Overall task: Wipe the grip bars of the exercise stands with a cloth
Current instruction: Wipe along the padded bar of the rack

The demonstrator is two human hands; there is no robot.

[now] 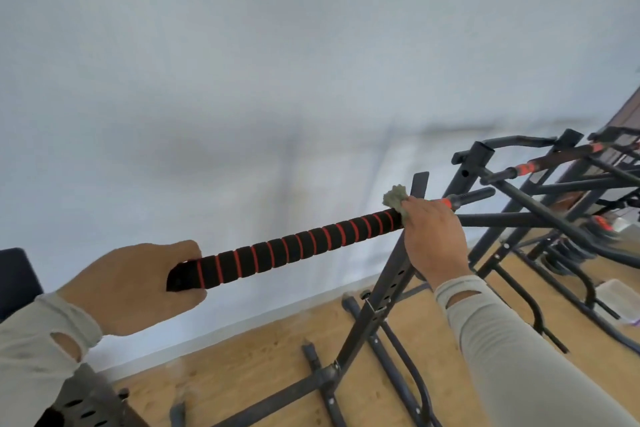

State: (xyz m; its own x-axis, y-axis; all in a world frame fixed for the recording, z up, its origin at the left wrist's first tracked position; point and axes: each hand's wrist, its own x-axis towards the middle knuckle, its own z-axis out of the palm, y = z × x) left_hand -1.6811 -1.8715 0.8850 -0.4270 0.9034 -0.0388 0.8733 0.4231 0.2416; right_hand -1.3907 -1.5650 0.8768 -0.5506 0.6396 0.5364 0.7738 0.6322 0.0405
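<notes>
Left hand grips the near end of the grip bar, fingers curled round the end cap. Bar is black foam with red rings and runs up and right from that hand. Right hand is wrapped over the far end of the foam, clutching a grey-green cloth against the bar; a tuft of cloth sticks up past the thumb side. Both wrists in light grey sleeves with thumb holes. Bar sits on a dark metal stand whose legs spread on the wooden floor. More stands crowd the right side, with red-and-black grips of their own. Pale wall behind. Picture is blurry at the right edge; small items on the floor there can't be identified.
</notes>
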